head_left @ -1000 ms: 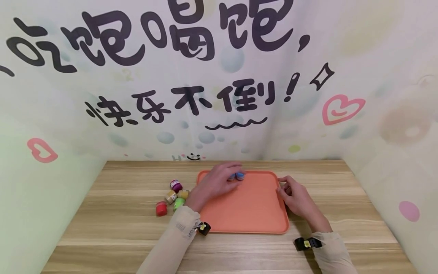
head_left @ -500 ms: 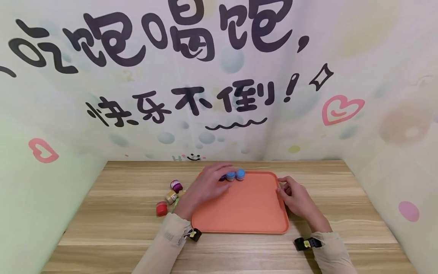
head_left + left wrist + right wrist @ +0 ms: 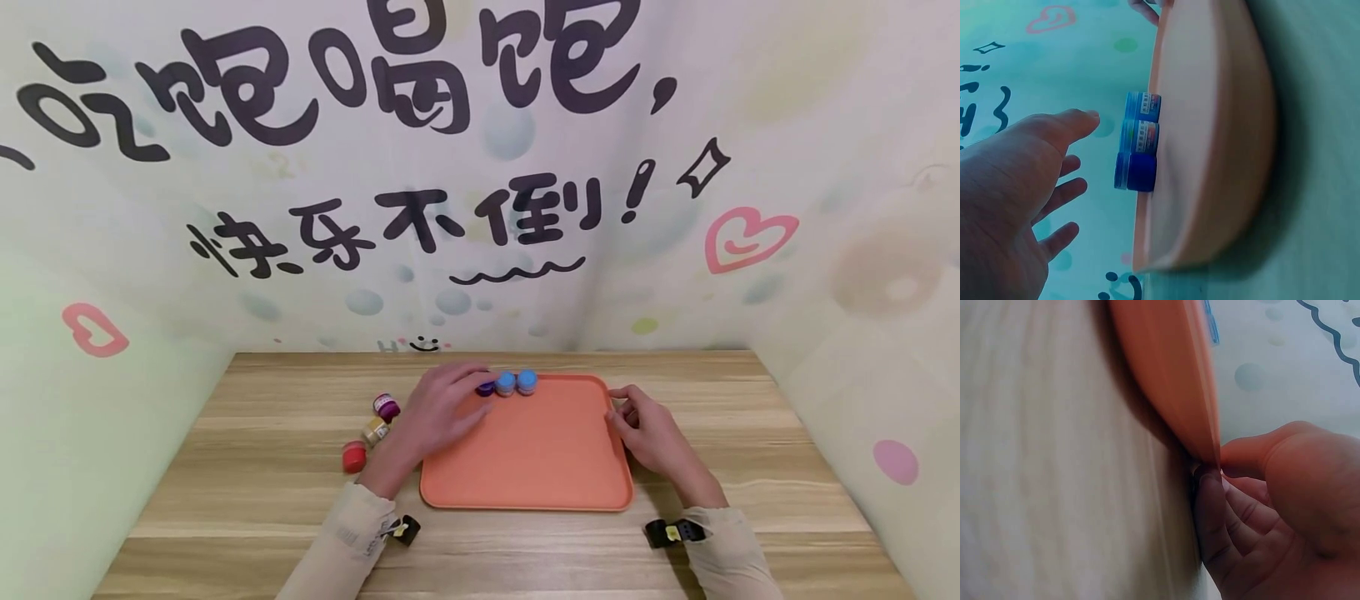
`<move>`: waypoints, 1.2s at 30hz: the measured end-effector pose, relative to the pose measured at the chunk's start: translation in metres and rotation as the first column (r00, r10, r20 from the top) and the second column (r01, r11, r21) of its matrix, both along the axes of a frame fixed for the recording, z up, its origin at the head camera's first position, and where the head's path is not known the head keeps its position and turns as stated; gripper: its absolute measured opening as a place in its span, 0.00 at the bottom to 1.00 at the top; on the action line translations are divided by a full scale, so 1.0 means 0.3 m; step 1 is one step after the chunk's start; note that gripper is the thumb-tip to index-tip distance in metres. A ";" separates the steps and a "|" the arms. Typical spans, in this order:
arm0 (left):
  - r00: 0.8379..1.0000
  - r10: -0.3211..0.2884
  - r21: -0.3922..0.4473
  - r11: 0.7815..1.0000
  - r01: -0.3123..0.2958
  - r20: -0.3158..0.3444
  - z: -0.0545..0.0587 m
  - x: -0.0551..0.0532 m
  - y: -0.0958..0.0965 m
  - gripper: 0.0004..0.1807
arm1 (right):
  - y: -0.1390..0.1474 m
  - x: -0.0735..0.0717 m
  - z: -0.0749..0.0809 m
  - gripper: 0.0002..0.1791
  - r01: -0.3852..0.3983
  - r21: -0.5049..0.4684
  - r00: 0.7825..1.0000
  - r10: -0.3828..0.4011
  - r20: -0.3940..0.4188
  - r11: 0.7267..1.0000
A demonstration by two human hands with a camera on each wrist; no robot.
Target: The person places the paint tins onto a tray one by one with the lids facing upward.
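Note:
An orange tray (image 3: 540,467) lies on the wooden table. Along its far rim stand three small lidded jars in a row: a dark blue jar (image 3: 486,389) and two light blue jars, the middle jar (image 3: 506,384) and the right jar (image 3: 527,382). My left hand (image 3: 441,410) hovers over the tray's left part, beside the dark blue jar. In the left wrist view the fingers of that hand (image 3: 1010,194) are spread, with a gap to the jars. My right hand (image 3: 654,437) pinches the tray's right rim between thumb and fingers, as the right wrist view shows.
Left of the tray lie more small jars: a purple jar (image 3: 386,407), a gold jar (image 3: 375,431) and a red jar (image 3: 354,457). My left forearm covers part of that group. A printed wall hanging (image 3: 480,308) stands behind the table.
My left hand has drawn back leftward from the jars, uncovering both light blue jars and then the dark blue one. It now hides the green jar. The right hand stays on the rim.

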State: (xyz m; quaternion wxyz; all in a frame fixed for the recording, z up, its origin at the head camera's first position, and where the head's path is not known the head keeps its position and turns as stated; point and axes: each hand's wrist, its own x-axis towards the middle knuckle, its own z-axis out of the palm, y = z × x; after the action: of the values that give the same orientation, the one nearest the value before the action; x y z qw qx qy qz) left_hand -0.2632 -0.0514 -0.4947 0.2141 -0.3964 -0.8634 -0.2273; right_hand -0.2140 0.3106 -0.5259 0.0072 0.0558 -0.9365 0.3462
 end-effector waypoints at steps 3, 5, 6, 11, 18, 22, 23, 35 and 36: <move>1.000 0.012 0.018 1.000 -0.012 -0.008 -0.005 0.007 -0.017 0.24 | 0.000 0.000 0.004 0.20 0.003 -0.001 1.000 -0.003 0.004 1.000; 1.000 0.016 0.028 0.999 -0.016 -0.012 -0.006 0.012 -0.029 0.24 | 0.000 0.000 0.005 0.20 0.004 0.000 1.000 -0.004 0.009 1.000; 1.000 0.016 0.034 0.999 -0.016 -0.010 -0.007 0.016 -0.035 0.24 | 0.000 0.000 0.006 0.20 0.005 0.000 1.000 -0.005 0.011 1.000; 1.000 0.028 0.057 0.998 -0.028 -0.005 -0.009 0.033 -0.076 0.24 | -0.010 0.000 0.005 0.20 0.002 -0.001 1.000 -0.002 0.013 1.000; 0.994 0.105 0.066 0.992 -0.107 0.034 -0.010 0.044 -0.125 0.24 | -0.011 -0.001 -0.001 0.20 -0.009 -0.009 1.000 0.009 -0.004 1.000; 0.990 0.121 0.074 0.989 -0.126 0.070 -0.012 0.046 -0.153 0.22 | -0.003 0.000 -0.005 0.20 0.004 -0.001 1.000 -0.004 -0.010 1.000; 0.990 0.120 0.080 0.989 -0.125 0.074 -0.013 0.045 -0.160 0.22 | -0.001 0.000 -0.006 0.20 0.008 0.001 1.000 -0.008 -0.012 1.000; 0.980 0.178 0.110 0.976 -0.187 0.088 -0.028 0.044 -0.234 0.19 | 0.002 0.002 -0.007 0.20 0.012 0.011 1.000 -0.012 -0.005 1.000; 0.978 0.186 0.112 0.974 -0.196 0.092 -0.031 0.045 -0.243 0.19 | 0.000 0.001 -0.006 0.20 0.013 0.011 1.000 -0.013 -0.006 1.000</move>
State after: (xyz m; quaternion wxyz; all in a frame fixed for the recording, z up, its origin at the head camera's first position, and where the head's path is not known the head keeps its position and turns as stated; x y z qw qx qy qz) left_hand -0.2496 -0.1243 -0.5038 0.2231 -0.2885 -0.8901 -0.2732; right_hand -0.2137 0.3105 -0.5277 0.0120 0.0510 -0.9386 0.3410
